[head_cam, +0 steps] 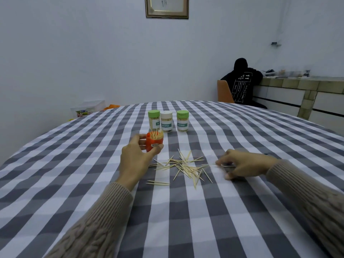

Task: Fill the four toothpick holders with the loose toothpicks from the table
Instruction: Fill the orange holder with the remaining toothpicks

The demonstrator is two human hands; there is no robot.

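orange holder [154,144], green lids [154,114], grey-white checked cloth [186,220].

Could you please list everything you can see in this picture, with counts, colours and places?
Orange toothpick holder: one, open, toothpicks sticking out, held above the table left of centre.
Green-lidded toothpick holders: two, lidded, at the ends of the back row.
White-lidded toothpick holder: one, lidded, between the green ones.
Loose toothpicks: many, pale wood, scattered between the hands.
Tablecloth: one, grey and white check, covering the table.
Picture frame: one, gold-brown, on the wall.
Chair: one, orange-brown, far right.
Seated person: one, black hoodie, back turned.
Clear plastic box: one, far left.
Left hand: grips the orange holder.
Right hand: blurred, pinching toothpicks on the cloth.
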